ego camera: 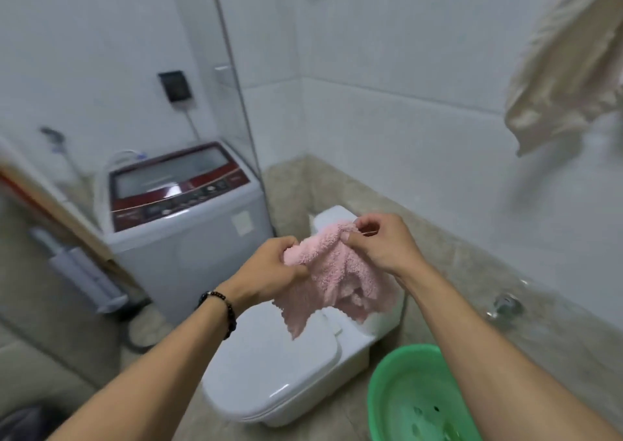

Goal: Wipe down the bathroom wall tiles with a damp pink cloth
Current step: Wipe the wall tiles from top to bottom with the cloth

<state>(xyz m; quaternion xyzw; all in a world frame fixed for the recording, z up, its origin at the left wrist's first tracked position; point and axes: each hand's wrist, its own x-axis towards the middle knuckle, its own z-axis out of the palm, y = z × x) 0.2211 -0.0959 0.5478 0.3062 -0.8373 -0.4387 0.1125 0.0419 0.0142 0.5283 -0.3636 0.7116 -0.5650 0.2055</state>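
Pink cloth (337,272) is held up in mid-air between both your hands, above the closed toilet (276,366). Your left hand (266,272) grips the cloth's left edge, fingers curled round a bunch of fabric. Your right hand (381,241) pinches the top right corner between thumb and fingers. The cloth sags crumpled between them, its lower corner hanging down over the toilet lid. A dark bead bracelet (222,309) sits on your left wrist. White wall tiles (404,69) are ahead, well apart from the cloth. Green basin (397,386) is on the floor at lower right, washing machine (182,204) to the left.
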